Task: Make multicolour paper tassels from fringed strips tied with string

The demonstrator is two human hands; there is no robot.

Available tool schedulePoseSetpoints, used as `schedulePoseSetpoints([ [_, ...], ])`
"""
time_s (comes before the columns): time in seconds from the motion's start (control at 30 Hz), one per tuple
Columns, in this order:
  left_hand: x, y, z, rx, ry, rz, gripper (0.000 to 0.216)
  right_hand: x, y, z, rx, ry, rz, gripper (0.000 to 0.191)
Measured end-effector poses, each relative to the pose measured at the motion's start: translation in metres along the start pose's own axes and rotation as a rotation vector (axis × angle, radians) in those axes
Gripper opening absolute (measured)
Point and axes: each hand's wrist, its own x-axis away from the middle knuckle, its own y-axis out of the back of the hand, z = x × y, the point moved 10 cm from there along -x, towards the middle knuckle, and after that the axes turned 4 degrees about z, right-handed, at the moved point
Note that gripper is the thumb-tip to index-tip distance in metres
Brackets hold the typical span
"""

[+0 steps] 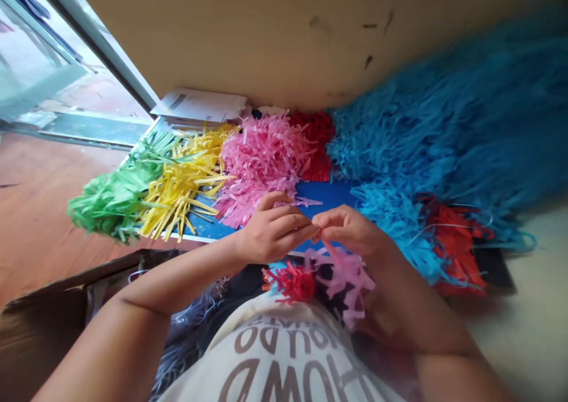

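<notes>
My left hand (273,229) and my right hand (348,229) meet fingertip to fingertip above my lap, both pinched on a pink fringed paper strip (344,275) that hangs down between them. Just below the hands a red paper pom-pom (293,282) lies in my lap. Beyond the hands a blue board (326,194) carries heaps of shredded paper: pink (261,156), yellow (181,183), green (113,198) and red (316,145).
A very large heap of blue shredded paper (448,136) fills the right side, with red shreds (455,242) at its near edge. White papers (199,106) lie by the beige wall. A cardboard box (39,325) stands at my left, on a reddish floor.
</notes>
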Motion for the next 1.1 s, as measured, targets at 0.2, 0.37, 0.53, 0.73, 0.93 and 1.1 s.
schedulePoseSetpoints([
  [0.2,0.024,-0.006,0.016,0.169,0.251,-0.333,0.008,0.012,0.008,-0.038,-0.328,0.075,-0.471,0.027],
  [0.37,0.035,-0.028,0.033,0.350,0.467,-0.402,0.008,0.018,0.016,-0.061,-0.457,0.055,-0.706,0.029],
  [0.53,0.031,-0.047,0.043,0.558,0.534,-0.353,0.016,0.013,0.023,-0.060,-0.438,0.129,-0.731,0.029],
  [0.73,0.036,-0.046,0.057,0.451,0.555,-0.388,0.012,0.011,0.041,-0.051,-0.233,0.229,-0.762,0.022],
  [0.93,0.060,-0.094,0.087,1.104,0.956,-0.333,0.028,-0.037,0.162,-0.041,0.833,-0.019,-0.863,0.019],
  [1.1,0.065,-0.109,0.088,1.242,1.036,-0.403,0.039,-0.092,0.207,-0.061,1.292,-0.317,-0.684,0.019],
])
